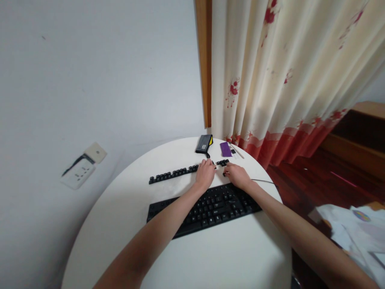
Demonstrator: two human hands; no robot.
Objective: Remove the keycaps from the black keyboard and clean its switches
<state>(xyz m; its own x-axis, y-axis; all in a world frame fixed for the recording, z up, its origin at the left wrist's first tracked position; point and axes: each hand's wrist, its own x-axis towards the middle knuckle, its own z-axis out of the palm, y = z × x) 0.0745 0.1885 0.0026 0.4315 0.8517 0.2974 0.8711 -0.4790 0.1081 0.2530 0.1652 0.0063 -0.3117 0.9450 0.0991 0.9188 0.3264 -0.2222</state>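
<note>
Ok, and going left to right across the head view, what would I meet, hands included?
Wall socket, left part of the row of black keys, left hand, right hand, thin cable, white pile.

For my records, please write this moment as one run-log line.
Left hand: at row of black keycaps | Right hand: small black piece at fingertips | Keyboard: on white table, partly hidden

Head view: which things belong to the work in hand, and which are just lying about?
Seemingly in the work, judging by the hands:
black keyboard, partly under the forearms
row of black keycaps, left hand at it
small dark piece, at the right hand

Apparently just lying about:
dark grey case
purple piece
white papers, far right
</note>
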